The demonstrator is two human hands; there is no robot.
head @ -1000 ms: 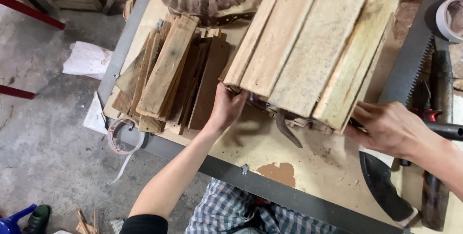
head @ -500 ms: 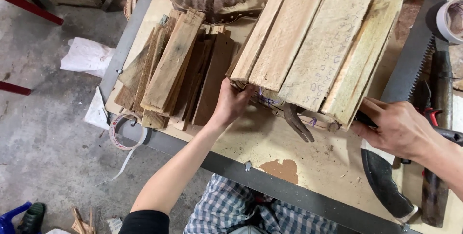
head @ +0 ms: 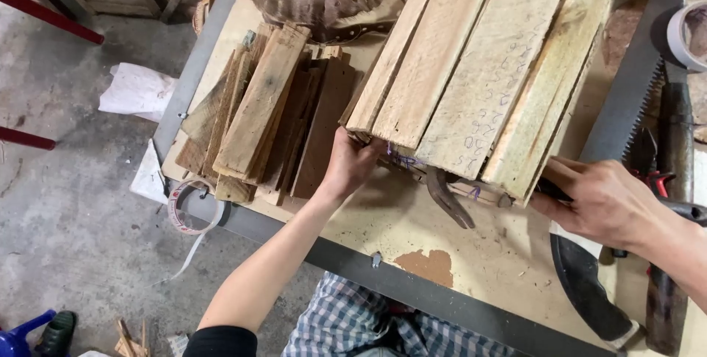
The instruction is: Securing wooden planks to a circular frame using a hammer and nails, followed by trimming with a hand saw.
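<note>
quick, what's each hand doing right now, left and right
Left hand: closed on the near left corner of the pale plank stack.
Right hand: gripping the stack's near right corner; whether it also holds something dark cannot be told.

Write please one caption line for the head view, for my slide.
Both hands, left hand and right hand, grip the near end of a slatted wooden panel on a workbench, beside stacked planks.

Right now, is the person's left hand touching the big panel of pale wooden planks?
Touching. The head view shows the left hand gripping the near left corner of the pale plank panel, fingers curled on its edge.
</note>
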